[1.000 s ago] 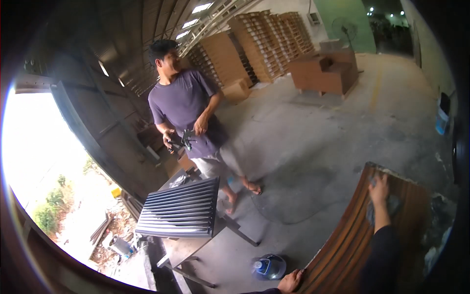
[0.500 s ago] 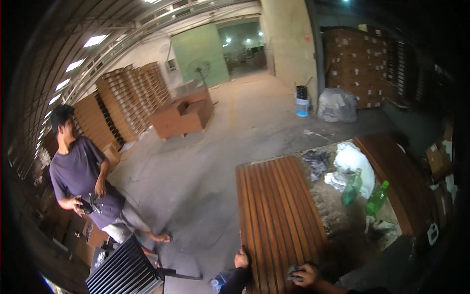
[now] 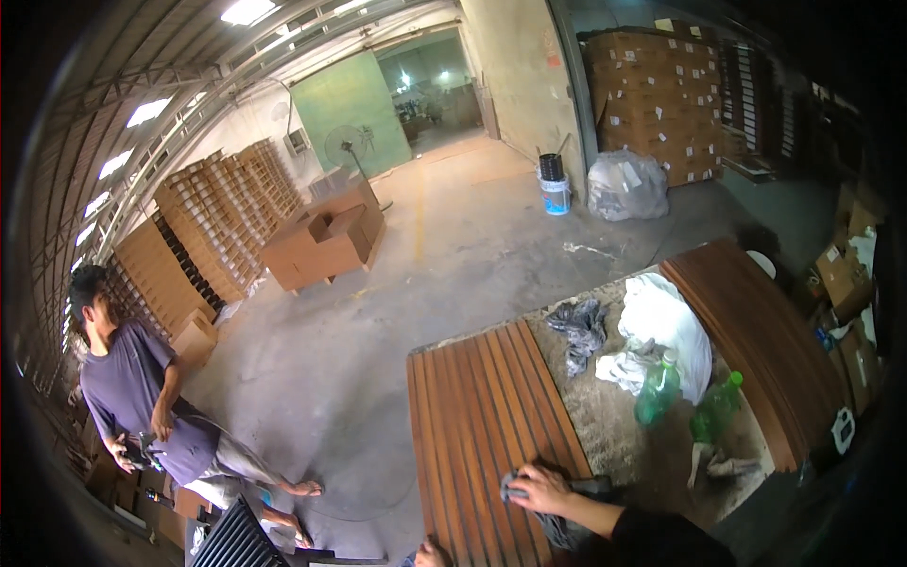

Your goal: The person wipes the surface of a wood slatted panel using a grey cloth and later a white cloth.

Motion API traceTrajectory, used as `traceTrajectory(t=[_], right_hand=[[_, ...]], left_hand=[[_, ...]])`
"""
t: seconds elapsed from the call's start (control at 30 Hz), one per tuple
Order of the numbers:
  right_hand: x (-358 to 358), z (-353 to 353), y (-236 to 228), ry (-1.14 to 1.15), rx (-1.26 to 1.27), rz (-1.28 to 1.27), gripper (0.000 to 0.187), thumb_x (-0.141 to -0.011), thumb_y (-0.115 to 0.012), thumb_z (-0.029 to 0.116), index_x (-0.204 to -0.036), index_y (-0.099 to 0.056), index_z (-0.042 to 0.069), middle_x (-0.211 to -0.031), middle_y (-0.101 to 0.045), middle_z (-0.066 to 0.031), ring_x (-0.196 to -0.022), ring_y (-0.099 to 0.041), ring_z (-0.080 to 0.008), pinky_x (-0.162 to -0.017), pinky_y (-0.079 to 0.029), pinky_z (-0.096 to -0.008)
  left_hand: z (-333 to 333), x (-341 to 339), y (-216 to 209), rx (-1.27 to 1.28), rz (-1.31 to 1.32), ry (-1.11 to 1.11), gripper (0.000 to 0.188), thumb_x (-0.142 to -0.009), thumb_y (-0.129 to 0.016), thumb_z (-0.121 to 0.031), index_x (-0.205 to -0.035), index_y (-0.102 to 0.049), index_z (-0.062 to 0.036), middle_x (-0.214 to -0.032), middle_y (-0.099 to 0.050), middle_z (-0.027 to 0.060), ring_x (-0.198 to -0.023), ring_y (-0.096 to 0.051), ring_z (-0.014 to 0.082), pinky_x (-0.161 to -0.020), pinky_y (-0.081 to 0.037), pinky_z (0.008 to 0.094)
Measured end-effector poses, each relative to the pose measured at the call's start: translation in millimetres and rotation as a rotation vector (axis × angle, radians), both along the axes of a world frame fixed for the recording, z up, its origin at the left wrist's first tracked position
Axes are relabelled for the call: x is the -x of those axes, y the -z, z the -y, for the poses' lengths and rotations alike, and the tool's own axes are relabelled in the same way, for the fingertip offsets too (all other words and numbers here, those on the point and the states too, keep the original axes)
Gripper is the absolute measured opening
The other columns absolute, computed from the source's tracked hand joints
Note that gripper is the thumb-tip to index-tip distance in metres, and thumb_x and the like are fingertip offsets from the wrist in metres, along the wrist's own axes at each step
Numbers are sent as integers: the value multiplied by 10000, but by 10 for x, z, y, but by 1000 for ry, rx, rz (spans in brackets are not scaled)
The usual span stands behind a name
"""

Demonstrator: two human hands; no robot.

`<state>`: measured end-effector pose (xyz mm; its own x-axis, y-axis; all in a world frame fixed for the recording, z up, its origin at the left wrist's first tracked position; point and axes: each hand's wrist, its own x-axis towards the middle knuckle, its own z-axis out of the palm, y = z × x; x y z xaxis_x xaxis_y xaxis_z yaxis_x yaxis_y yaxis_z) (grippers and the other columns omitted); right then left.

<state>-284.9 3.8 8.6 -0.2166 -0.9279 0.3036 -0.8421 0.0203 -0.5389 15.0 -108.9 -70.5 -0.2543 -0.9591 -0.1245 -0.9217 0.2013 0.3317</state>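
Observation:
A slatted reddish-brown wooden panel with dark grooves lies on the worktable in front of me. My right hand is closed on a grey cloth, pressed against the panel's near right part. Darker cloth hangs or lies beneath that wrist. At the panel's near left edge, my left hand is curled against the side; the picture's lower border cuts most of it off.
Right of the panel, the worktable bears a grey crumpled bag, a white bag, green bottles and stacked brown boards. A person stands at left, holding a dark device, near a black slatted piece.
My right hand with the cloth has moved farther up the panel, away from me. The view has shifted, and my left hand now sits lower in the picture.

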Motion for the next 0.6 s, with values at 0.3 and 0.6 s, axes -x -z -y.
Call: traceTrajectory(t=[0.3,0.6], right_hand=[[2291,2370,24,507,176,-115,314,-703,-695,268,-986,-614,161,-1051,-490,-141,-908,-551,-363,-739,-478,-481],[2440,2500,115,560,146,-29,317,-712,-684,276,-978,-615,118,-1149,-471,-167,-953,-549,-366,-773,-474,-471]], left_hand=[[40,218,-304,-94,29,-59,348,-907,-407,-314,-1165,-499,-99,-914,-605,273,-927,-587,421,-806,-474,462],[-16,193,-308,-122,17,-68,373,-907,-404,-342,-1152,-511,-82,-919,-606,276,-938,-583,423,-820,-468,463]])
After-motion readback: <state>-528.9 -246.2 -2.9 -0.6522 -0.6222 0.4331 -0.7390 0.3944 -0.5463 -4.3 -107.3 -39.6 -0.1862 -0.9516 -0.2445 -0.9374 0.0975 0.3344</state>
